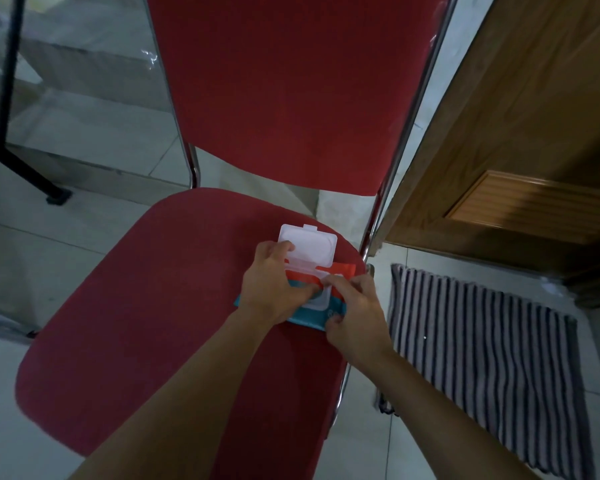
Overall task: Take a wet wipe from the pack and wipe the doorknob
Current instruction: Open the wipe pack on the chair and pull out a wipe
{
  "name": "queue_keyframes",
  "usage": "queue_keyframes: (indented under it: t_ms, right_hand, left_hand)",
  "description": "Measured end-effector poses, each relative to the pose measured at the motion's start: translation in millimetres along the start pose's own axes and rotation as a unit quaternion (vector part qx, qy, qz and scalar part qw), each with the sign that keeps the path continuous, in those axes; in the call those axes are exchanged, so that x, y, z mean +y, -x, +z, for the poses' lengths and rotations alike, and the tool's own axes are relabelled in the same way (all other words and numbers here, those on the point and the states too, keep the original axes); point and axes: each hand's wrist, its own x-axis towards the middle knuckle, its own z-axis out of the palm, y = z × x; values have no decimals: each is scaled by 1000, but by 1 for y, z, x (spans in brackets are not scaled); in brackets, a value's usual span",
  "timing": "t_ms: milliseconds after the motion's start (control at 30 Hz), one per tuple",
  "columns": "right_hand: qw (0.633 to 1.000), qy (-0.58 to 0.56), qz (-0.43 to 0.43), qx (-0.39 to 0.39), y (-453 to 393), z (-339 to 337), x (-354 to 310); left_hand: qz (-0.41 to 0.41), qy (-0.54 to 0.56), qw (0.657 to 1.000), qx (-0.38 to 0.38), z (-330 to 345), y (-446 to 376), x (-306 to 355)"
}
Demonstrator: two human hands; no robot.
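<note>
Red padded chair (146,306) filling the middle of the view, seat facing up, pale tiled floor (84,133) around it. At far left, a black stand leg (21,168) on the tiles. On the right side of the seat, a teal and red pack (340,271) of wet wipes lying flat, its white flip lid (312,242) swung open away from the viewer, likely to expose the dispensing slot. Left hand (274,289) pressed down on the pack's left half, fingers loosely curled, seemingly pinning the pack so it stays put while a wipe comes out. Right hand (354,306) over the slot, fingertips pinched together there; cannot tell whether a wipe is already caught between them. Further right, a striped mat (482,358) on the floor before a wooden door (516,133). Doorknob out of view. Judged an early step: no wipe visibly drawn out yet.
</note>
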Motion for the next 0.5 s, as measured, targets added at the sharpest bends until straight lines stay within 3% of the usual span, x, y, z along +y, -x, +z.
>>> queue_keyframes:
  t_ms: [100, 300, 500]
  right_hand:
    - [1000, 1, -14, 3, -1, -2, 2]
    - [993, -24, -81, 81, -12, 6, -6]
    - [988, 56, -141, 22, -35, 12, -8]
  left_hand:
    - [3, 12, 1000, 9, 0, 0, -3]
    - [14, 116, 993, 17, -9, 0, -24]
    - [27, 114, 993, 6, -10, 0, -33]
